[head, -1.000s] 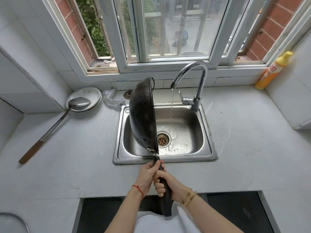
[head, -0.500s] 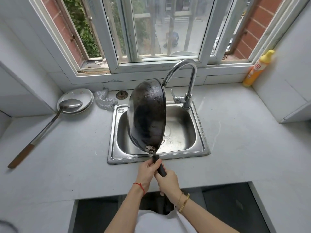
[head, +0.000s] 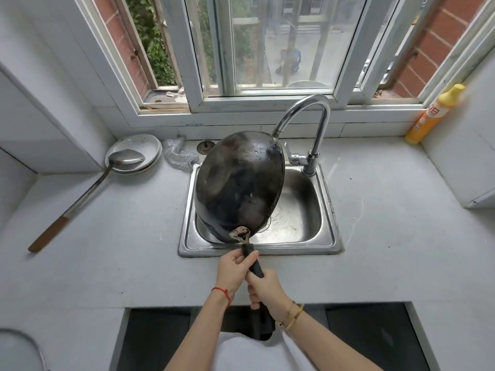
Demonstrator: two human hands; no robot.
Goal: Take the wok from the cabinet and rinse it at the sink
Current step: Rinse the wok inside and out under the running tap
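Head view: the wok (head: 238,183) hangs tilted over the sink (head: 325,245), beyond our grip; left hand (head: 233,269) and right hand (head: 265,287) clamp its handle (head: 254,263). Wet, it could twist, clipping the tap (head: 308,124).

Beyond my hands a white-framed window (head: 270,49) lets in soft daylight, with red brick (head: 439,46) to either side and green leaves (head: 150,41) outside on the left. The pale grey bench (head: 388,236) spreads out to both sides of me and meets white tiled walls (head: 53,84). Below my wrists sits a dark opening (head: 375,338) in the bench front.
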